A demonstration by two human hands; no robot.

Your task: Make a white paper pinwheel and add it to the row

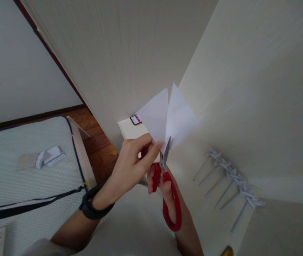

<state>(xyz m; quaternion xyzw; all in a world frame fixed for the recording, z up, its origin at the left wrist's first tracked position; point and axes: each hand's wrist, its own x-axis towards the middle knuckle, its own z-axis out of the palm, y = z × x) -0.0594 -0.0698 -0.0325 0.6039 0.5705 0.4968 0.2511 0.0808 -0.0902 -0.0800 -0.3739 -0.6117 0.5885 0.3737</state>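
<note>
My left hand [137,154], a black band around its wrist, pinches a white sheet of paper [182,119] near its closest corner, thumb on top. The paper has a long slit running from its far corner toward me, which leaves two pointed flaps spread apart. In my right hand [168,195] are red-handled scissors [178,213], thumb and fingers through the loops. Their blades stand slightly apart at the paper's near corner, beside my left thumb. Part of the lower blade and some fingers of the right hand are hidden.
Several paper pinwheels on sticks [231,174] lie in a row on the pale surface at right. A phone [136,120] rests on a white ledge behind the paper. At left, a mattress [34,131] carries folded papers [51,156] and a black strap [34,206].
</note>
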